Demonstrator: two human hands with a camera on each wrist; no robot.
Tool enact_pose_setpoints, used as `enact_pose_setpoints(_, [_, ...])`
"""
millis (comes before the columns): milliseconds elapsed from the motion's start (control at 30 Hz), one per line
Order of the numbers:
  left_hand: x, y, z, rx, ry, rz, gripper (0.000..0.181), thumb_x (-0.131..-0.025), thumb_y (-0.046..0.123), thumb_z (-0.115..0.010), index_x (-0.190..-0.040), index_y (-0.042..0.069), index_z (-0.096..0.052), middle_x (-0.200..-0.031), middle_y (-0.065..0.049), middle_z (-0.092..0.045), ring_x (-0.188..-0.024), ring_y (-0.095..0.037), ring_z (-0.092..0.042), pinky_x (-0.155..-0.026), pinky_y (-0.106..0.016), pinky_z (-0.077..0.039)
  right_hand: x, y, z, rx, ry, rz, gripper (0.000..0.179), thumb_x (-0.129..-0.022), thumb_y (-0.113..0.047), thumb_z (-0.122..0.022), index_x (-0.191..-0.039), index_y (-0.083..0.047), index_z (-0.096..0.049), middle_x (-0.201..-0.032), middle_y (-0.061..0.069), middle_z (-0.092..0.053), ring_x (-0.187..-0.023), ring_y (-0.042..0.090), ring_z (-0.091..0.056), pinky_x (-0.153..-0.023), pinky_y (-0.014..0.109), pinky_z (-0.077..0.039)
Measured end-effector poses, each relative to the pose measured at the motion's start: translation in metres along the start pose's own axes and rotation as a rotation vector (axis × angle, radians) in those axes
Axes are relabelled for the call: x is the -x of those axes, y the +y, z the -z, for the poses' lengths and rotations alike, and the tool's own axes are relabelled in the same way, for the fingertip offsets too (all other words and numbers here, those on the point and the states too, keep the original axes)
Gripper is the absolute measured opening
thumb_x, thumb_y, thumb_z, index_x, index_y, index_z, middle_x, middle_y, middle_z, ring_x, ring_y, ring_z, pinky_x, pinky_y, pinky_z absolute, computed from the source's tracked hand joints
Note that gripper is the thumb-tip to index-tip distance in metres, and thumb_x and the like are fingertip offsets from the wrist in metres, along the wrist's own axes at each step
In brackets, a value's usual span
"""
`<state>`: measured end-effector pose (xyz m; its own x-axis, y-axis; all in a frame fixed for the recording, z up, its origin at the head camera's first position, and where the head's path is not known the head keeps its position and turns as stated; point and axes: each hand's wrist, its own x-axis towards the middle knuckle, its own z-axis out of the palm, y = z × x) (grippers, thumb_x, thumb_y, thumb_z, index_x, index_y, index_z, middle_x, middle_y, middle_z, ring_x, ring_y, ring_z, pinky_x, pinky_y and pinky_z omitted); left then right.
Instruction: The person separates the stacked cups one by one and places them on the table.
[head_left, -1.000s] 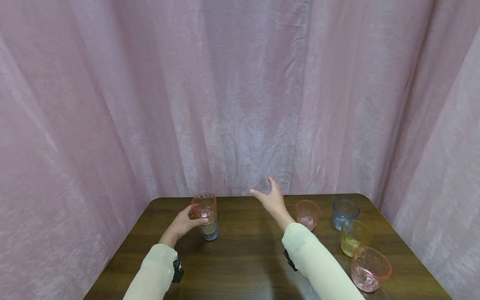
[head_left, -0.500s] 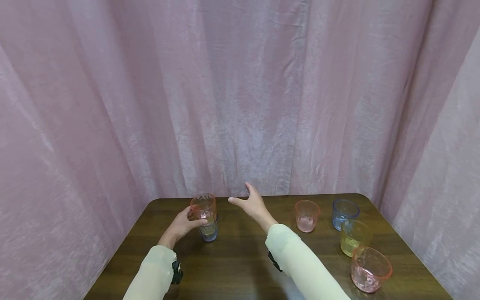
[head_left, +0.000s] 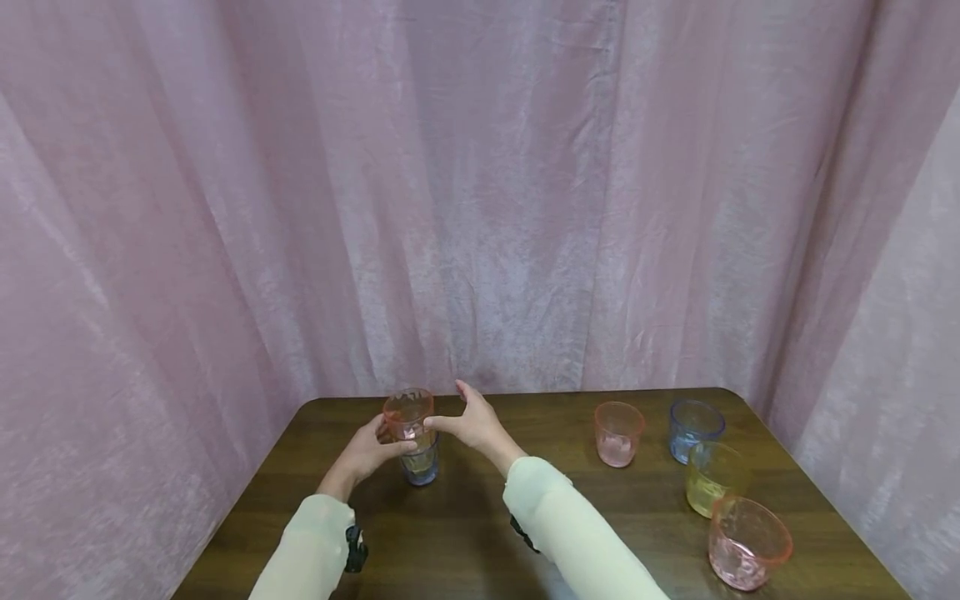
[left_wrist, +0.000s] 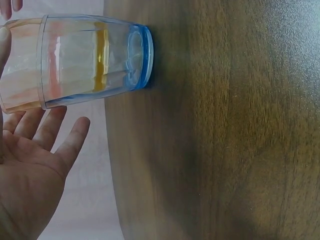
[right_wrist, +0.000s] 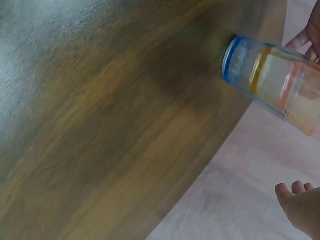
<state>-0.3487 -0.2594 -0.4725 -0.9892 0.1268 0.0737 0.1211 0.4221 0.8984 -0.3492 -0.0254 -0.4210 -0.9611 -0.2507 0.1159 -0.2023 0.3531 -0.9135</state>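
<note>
Toward the back left of the table, a stack of clear cups stands upright: a blue cup (head_left: 422, 474) outermost at the bottom, a yellow cup (left_wrist: 101, 56) nested inside it, and a pink cup (head_left: 408, 407) with a reddish rim on top. My left hand (head_left: 363, 456) holds the stack around the pink cup, thumb in front and fingers behind. On the other side, my right hand (head_left: 476, 426) has its thumb and fingers spread, its thumb tip right at the pink cup in the head view. The right wrist view shows a gap between that hand's fingers and the stack.
Along the right side of the wooden table (head_left: 600, 508) stand another pink cup (head_left: 618, 437), a blue cup (head_left: 693, 435), a yellow cup (head_left: 708, 492) and a nearer pink cup (head_left: 742, 554), all upright. A pink curtain (head_left: 480, 208) hangs behind the table.
My right hand has moved left across the table, from near the middle to beside the stack. The left hand and the stack stay in place.
</note>
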Motion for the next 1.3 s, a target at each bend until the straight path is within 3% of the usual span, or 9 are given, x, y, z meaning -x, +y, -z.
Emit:
enact_pose_setpoints(67, [0.004, 0.004, 0.002, 0.003, -0.003, 0.001, 0.087, -0.084, 0.028, -0.082, -0.151, 0.001, -0.035, -0.146, -0.024, -0.047, -0.133, -0.042, -0.045, -0.105, -0.058, -0.039, -0.001, 0.000, -0.006, 0.009, -0.007, 0.009, 0.097, -0.082, -0.042, -0.081, -0.155, -0.007, -0.029, -0.156, 0.015, -0.036, -0.142, 0.037, -0.034, -0.111, 0.053, -0.035])
enact_pose_setpoints(267, [0.023, 0.034, 0.006, 0.004, -0.028, 0.002, 0.081, -0.086, 0.020, -0.079, -0.149, -0.006, -0.035, -0.145, -0.029, -0.045, -0.132, -0.048, -0.043, -0.103, -0.061, -0.040, -0.003, -0.004, -0.019, 0.029, -0.007, 0.016, 0.098, -0.081, -0.043, -0.082, -0.155, -0.006, -0.030, -0.155, 0.015, -0.037, -0.141, 0.036, -0.035, -0.110, 0.053, -0.036])
enact_pose_setpoints(533, [0.003, 0.001, 0.001, 0.024, 0.001, -0.009, 0.081, -0.085, 0.025, -0.080, -0.149, 0.001, -0.038, -0.148, -0.024, -0.045, -0.135, -0.043, -0.042, -0.107, -0.059, -0.037, -0.012, -0.007, -0.029, 0.051, -0.014, 0.027, 0.101, -0.079, -0.041, -0.084, -0.155, -0.005, -0.029, -0.153, 0.016, -0.039, -0.140, 0.036, -0.037, -0.109, 0.052, -0.038])
enact_pose_setpoints(967, [-0.001, 0.000, -0.001, 0.045, -0.019, -0.023, 0.085, -0.083, 0.025, -0.083, -0.151, 0.004, -0.036, -0.145, -0.020, -0.049, -0.133, -0.038, -0.046, -0.105, -0.054, -0.042, -0.017, -0.010, -0.039, 0.063, -0.032, 0.083, 0.093, -0.079, -0.032, -0.086, -0.151, -0.002, -0.035, -0.145, 0.016, -0.047, -0.131, 0.033, -0.048, -0.105, 0.048, -0.042])
enact_pose_setpoints(1133, [-0.001, -0.002, 0.000, 0.038, -0.019, -0.024, 0.087, -0.083, 0.025, -0.083, -0.152, 0.004, -0.034, -0.148, -0.020, -0.046, -0.135, -0.040, -0.044, -0.106, -0.056, -0.040, -0.018, -0.009, -0.042, 0.068, -0.008, 0.091, 0.084, -0.078, -0.030, -0.087, -0.146, -0.004, -0.044, -0.137, 0.011, -0.056, -0.124, 0.029, -0.054, -0.101, 0.045, -0.046])
enact_pose_setpoints(1300, [-0.001, -0.003, 0.002, 0.012, -0.017, -0.024, 0.086, -0.082, 0.026, -0.084, -0.150, 0.003, -0.037, -0.146, -0.019, -0.049, -0.133, -0.039, -0.046, -0.105, -0.054, -0.041, -0.018, -0.007, -0.049, 0.109, 0.034, 0.095, 0.086, -0.078, -0.032, -0.087, -0.147, -0.004, -0.044, -0.139, 0.011, -0.056, -0.127, 0.029, -0.052, -0.103, 0.045, -0.045])
